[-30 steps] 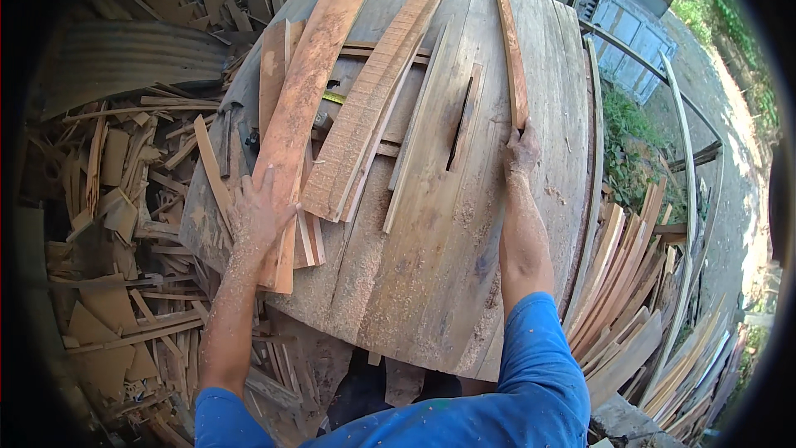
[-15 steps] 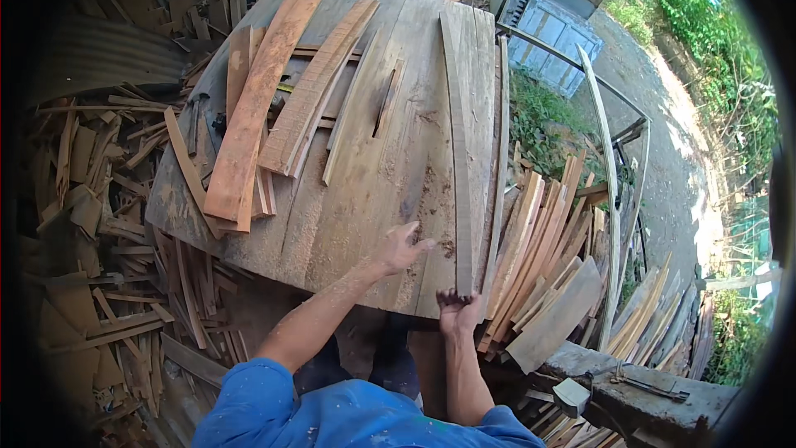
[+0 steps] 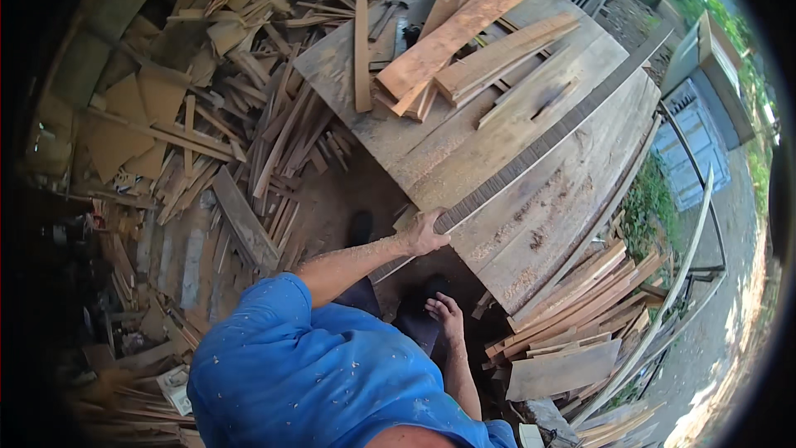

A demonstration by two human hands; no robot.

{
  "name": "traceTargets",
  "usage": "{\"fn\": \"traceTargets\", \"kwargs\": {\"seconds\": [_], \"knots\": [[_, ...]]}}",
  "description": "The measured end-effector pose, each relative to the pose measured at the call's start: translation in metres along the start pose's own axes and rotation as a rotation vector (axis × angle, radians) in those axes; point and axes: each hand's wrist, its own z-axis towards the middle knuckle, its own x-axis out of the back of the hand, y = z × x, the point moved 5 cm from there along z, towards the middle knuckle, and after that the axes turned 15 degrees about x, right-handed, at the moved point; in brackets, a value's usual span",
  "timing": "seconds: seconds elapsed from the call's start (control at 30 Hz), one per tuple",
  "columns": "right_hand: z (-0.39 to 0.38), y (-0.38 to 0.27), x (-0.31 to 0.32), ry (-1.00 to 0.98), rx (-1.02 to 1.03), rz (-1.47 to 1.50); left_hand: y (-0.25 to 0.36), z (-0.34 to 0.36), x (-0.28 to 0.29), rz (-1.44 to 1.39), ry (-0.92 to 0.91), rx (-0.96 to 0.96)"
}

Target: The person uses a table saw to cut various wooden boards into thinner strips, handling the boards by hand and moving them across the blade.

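Observation:
My left hand [image 3: 425,232] is closed around a long, narrow wooden strip [image 3: 497,176] with rough saw marks. The strip runs slantwise over the wooden table [image 3: 572,207], past its far edge, and its near end reaches back beyond my hand under the forearm. Low in front of my body, off the table's near edge, my right hand [image 3: 448,315] is empty, its fingers loosely bent and apart. Farther off on the tabletop lie a reddish-brown board [image 3: 456,41] and a lighter rough-sawn board [image 3: 507,58].
Scrap wood [image 3: 240,41] is heaped on the left. Several cut slats [image 3: 572,290] lean at the table's right side, near a bent pale pole [image 3: 684,274]. A narrow slot [image 3: 554,101] pierces the tabletop, and sawdust lies over it.
My view has turned leftward. The strip now slants across the table, with my left hand gripping it. My right hand has let go of the strip's near end and dropped toward my body.

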Motion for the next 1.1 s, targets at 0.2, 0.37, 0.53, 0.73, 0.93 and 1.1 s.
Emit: {"fn": "traceTargets", "kwargs": {"seconds": [0.2, 0.37, 0.53, 0.73, 0.93, 1.1], "knots": [[-0.008, 0.024, 0.011, -0.16, -0.052, -0.556, -0.033, -0.086, 0.168, -0.25, 0.373, -0.038], [0.014, 0.087, 0.052, -0.171, -0.161, -0.805, -0.186, -0.114, 0.29, -0.208, 0.801, 0.213], [0.005, 0.064, -0.018, -0.538, -0.014, -1.057, -0.341, -0.149, 0.358, -0.114, 0.97, 0.548], [0.039, 0.053, -0.14, -0.566, 0.002, -1.297, -0.518, -0.114, 0.408, -0.249, 0.794, 0.731], [0.073, 0.04, -0.276, -0.383, -0.033, -1.119, -0.584, -0.036, 0.462, -0.007, 0.72, 0.801], [0.047, 0.046, -0.274, -0.153, 0.014, -1.052, -0.483, 0.041, 0.54, 0.411, 0.636, 0.838]]}}
